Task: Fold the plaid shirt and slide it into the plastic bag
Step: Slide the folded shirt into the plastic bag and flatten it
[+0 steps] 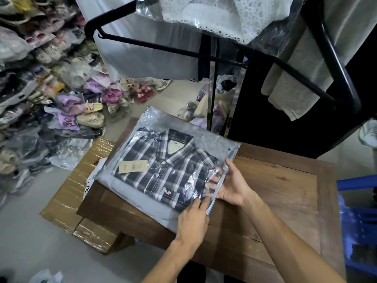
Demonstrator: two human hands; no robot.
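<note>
Already my right hand (232, 185) pinched the open edge of the plastic bag (163, 123), fingers tucked inside the mouth, while my left hand (192, 220) pressed flat on the near corner, gripping nothing. Inside lay the folded plaid shirt (163, 170), collar away from me, its paper tag (132, 166) near the far left side. Bag and shirt rested on the wooden table (275, 190), the left edge overhanging above a cardboard box (67, 193); bare wood stretched to my right.

We had a brown wooden table (275, 193) on a grey floor (26, 231), bagged shoes (40, 82) piled along the left, a black rack (204, 54) behind, cardboard boxes (69, 193) beside it.
</note>
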